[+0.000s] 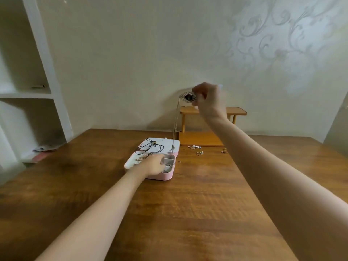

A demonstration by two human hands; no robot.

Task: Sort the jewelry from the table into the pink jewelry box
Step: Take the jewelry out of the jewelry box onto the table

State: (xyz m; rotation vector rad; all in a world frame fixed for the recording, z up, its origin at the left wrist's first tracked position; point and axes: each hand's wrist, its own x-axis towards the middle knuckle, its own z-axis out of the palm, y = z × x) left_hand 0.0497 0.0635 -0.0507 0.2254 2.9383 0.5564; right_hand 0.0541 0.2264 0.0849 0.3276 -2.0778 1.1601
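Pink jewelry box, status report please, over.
Right hand holds a dark oval pendant aloft, chain hanging into the open pink jewelry box. Left hand rests in it. Small gold pieces remain on the table.

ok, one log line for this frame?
right hand: holds pendant necklace raised, chain into pink jewelry box | left hand: on box | earrings: on table

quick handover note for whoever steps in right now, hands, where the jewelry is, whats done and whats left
Right hand: raised, pinching the pendant of a long chain necklace; the chain hangs down to the open pink jewelry box.
Left hand: resting on the box over its compartments; whether it holds anything cannot be told.
Done: a black cord necklace lies on the open lid, some gold pieces beside the left hand.
Left: lower the chain in, then collect the small earrings and rings on the table right of the box.
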